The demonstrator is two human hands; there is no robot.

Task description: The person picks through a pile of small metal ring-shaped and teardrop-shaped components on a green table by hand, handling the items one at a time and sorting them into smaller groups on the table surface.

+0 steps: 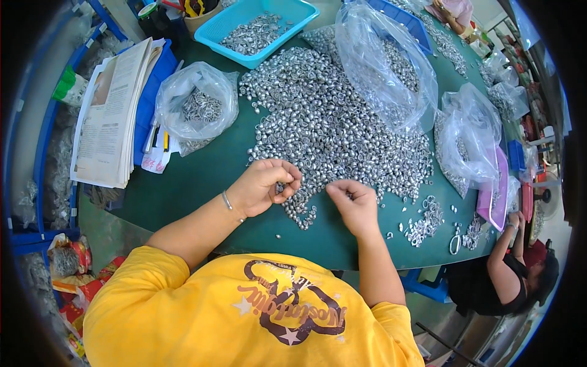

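Observation:
A large heap of small silver-coloured, domed metal pieces (pixel 330 116) covers the middle of the green table (pixel 183 189). At the heap's near left edge, my left hand (pixel 269 186) is closed, with a few of these small pieces held in its curled fingers. My right hand (pixel 356 205) sits just to the right, fingers bent and pinched together. Something small and dark shows under its fingers, too little of it to name. Between the hands, a narrow tongue of pieces (pixel 301 215) runs toward me from the heap.
A blue basket (pixel 244 58) of metal pieces stands at the back. Clear plastic bags lie left (pixel 165 107), behind (pixel 351 37) and right (pixel 483 116) of the heap. Small piles of ring-like parts (pixel 426 223) lie near right, by a purple tray (pixel 498 189). Another person (pixel 507 275) is at right.

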